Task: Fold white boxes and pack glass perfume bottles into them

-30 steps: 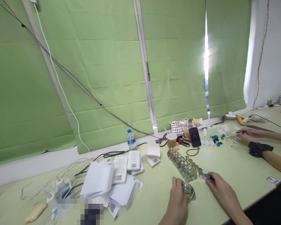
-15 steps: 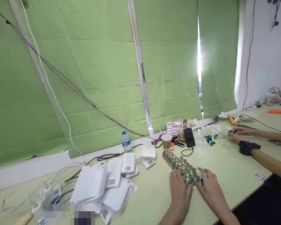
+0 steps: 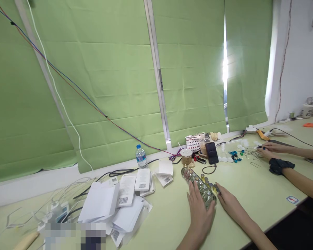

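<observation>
A slanting row of shiny, clear, glass-like round pieces (image 3: 208,195) lies on the table. My left hand (image 3: 200,211) rests along its left side and near end, fingers stretched out and thumb apart. Just right of that row runs a second row of small gold pieces with grey round ends (image 3: 214,189). My right hand (image 3: 231,205) lies beside its near end with the fingers extended, the tips touching or very near the grey ends. My fingers hide part of both rows.
Left lie white papers and barcoded packets (image 3: 126,191), with a water bottle (image 3: 141,158) behind. A lidded cup (image 3: 186,157) and phone (image 3: 211,152) stand beyond the rows. At right, another person's hands (image 3: 267,151) work near small blue-green pieces (image 3: 235,156).
My right hand has moved forward and left along the gold pieces, its fingers closer together. My left fingers have slid farther up the clear row, uncovering more of its near end.
</observation>
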Available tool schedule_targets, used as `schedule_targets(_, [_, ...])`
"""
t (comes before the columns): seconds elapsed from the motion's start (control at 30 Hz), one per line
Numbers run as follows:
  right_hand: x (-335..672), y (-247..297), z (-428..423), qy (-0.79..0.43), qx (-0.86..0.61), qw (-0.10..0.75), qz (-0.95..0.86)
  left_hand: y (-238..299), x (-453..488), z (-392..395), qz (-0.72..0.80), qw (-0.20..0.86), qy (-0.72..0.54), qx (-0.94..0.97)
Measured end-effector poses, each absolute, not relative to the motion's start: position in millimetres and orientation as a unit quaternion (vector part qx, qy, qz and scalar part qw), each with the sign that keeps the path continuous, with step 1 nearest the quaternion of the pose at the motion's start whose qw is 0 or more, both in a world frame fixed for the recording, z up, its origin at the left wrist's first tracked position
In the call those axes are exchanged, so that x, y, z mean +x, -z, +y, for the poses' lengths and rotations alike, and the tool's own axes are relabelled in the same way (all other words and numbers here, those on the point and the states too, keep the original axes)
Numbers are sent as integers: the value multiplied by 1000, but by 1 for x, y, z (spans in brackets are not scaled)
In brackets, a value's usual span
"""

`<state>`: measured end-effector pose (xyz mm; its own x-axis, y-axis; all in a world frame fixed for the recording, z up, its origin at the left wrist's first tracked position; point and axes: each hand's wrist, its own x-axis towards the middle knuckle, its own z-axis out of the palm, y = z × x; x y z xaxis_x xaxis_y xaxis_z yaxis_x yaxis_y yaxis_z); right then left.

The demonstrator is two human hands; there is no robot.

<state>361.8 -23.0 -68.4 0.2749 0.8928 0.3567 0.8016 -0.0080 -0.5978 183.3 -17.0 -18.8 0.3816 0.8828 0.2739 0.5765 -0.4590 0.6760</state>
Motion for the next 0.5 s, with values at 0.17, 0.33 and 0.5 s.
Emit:
schedule_targets(0.17, [361, 63, -26, -98, -705, 390, -585, 17, 182, -23, 439, 227, -332, 804])
schedule_targets(0.33, [360, 62, -21, -136, -695, 422, -566, 23, 186, -29, 397, 223, -375, 808])
schedule_targets(0.5, [356, 61, -23, -196, -674, 465, -540, 26, 186, -26, 390, 365, -454, 713])
